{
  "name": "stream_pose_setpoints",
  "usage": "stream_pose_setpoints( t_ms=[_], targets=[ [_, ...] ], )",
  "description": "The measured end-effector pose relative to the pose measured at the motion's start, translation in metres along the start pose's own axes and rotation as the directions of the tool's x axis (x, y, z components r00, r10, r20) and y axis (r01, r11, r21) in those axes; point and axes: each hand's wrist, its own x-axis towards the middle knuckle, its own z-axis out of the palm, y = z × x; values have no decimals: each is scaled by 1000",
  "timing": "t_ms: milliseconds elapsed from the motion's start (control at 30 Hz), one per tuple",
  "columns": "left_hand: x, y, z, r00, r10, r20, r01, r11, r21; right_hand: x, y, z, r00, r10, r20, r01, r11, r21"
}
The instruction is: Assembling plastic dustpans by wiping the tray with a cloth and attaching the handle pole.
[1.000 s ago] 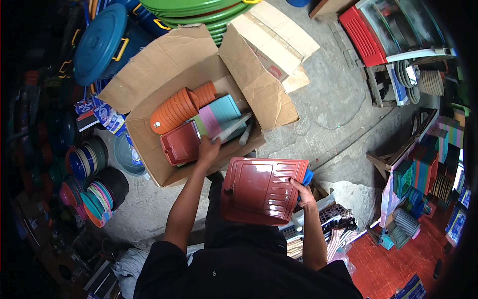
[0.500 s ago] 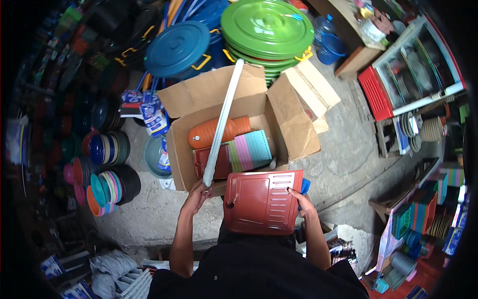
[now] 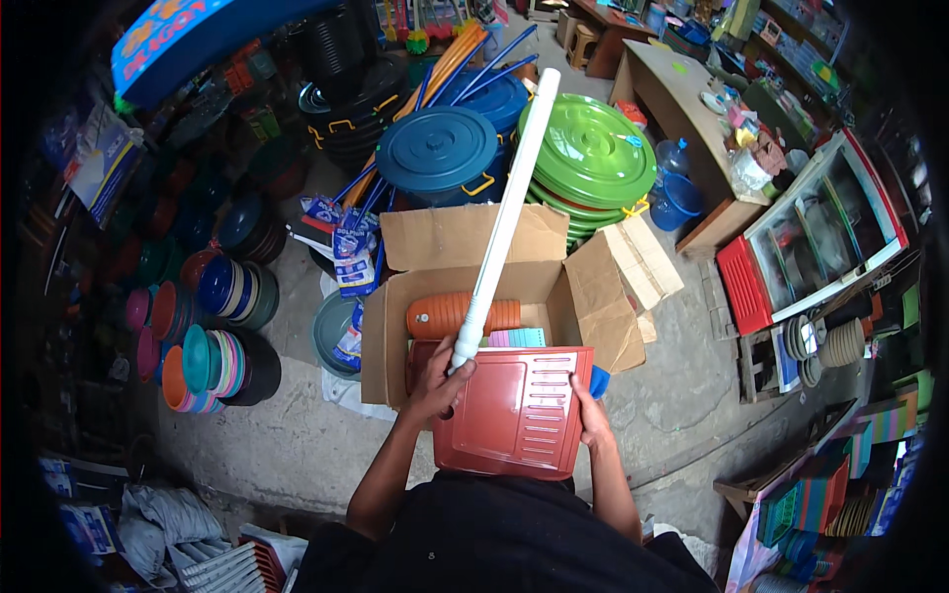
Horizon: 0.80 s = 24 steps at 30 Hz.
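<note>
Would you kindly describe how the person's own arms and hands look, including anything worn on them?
The left hand and right hand are bare and ungloved. The forearms are bare too, below the short sleeves of a black shirt with a small pale mark.

Tray (image 3: 506, 407) before carton (image 3: 473, 235) — pots (image 3: 463, 317) inside carton, lidded bins (image 3: 437, 148) behind; basin (image 3: 333, 334) left, display cabinet (image 3: 743, 285) right.

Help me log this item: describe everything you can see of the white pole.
The white pole is long, straight and slim, smooth and plastic-looking, with a ringed, bulging lower end. The left hand holds it there. It slants, its top toward the picture's upper right, across the view of the open cardboard box. Whether it touches the red-brown tray cannot be told.
</note>
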Motion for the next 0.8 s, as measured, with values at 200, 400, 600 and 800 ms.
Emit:
stream_pose_setpoints(
  t_ms=[200,400,600,800],
  targets=[
    [-9,3,-5,985,-64,-160,45,992,-115,-8,-32,24,688,-486,-539,565,825,-23],
    [2,9,9,931,310,-192,-252,928,276,-71,-56,129,767,-633,-105,604,767,-216],
    [-21,2,20,995,38,-90,-26,990,136,-81,-30,217,406,-747,526,852,101,-514],
    [-13,54,9,953,278,-121,-191,860,473,-71,-57,217,516,-703,489,835,287,-469]
  ],
)
